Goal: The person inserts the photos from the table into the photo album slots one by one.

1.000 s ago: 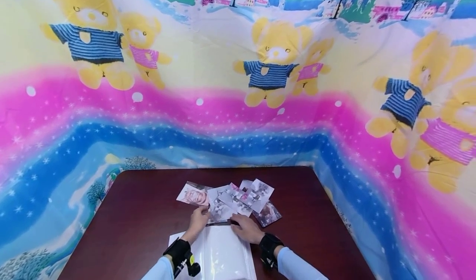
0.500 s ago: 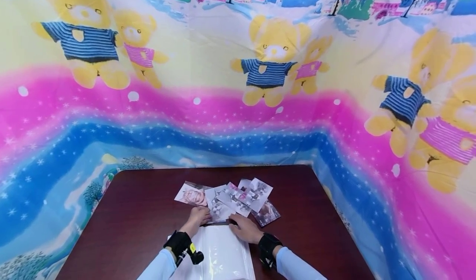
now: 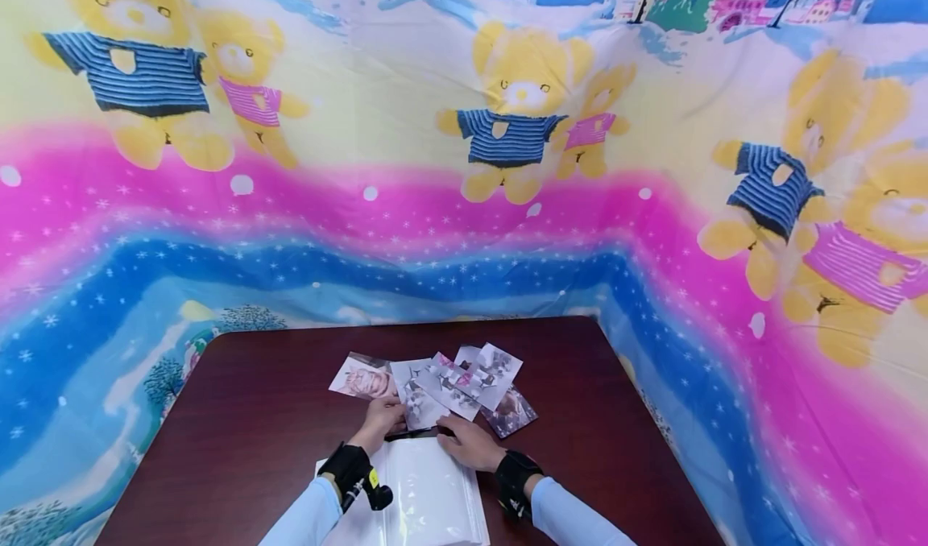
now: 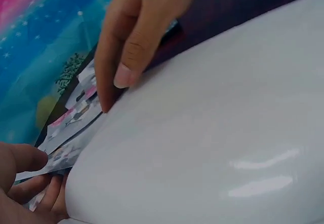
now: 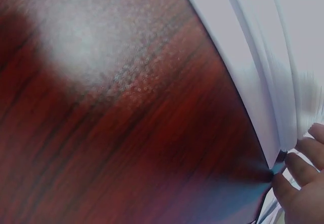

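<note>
My left hand [image 3: 382,421] pinches the lower-left edge of a printed photo [image 3: 420,405], thumb above and fingers below, as the left wrist view shows. That photo lies at the front of an overlapping group, just beyond the top edge of a white album [image 3: 428,490] with glossy clear sleeves. At the album's top right corner is my right hand [image 3: 471,443], its fingertips touching the page edges in the right wrist view. In the left wrist view the thumb and forefinger of my right hand [image 4: 139,36] point down, apart, beside the album page [image 4: 202,117].
More photos overlap to the right, including a pale one [image 3: 495,375] on top and a dark one [image 3: 511,411] beneath. A photo with a face [image 3: 365,377] lies at the left. All are on a dark red-brown table [image 3: 275,417], with a bear-print cloth [image 3: 406,232] hanging behind it.
The head view has shifted, moving the scene slightly left. My left hand has adjusted its fingers at the photo's lower-left edge. The right hand has stayed at the album's top.
</note>
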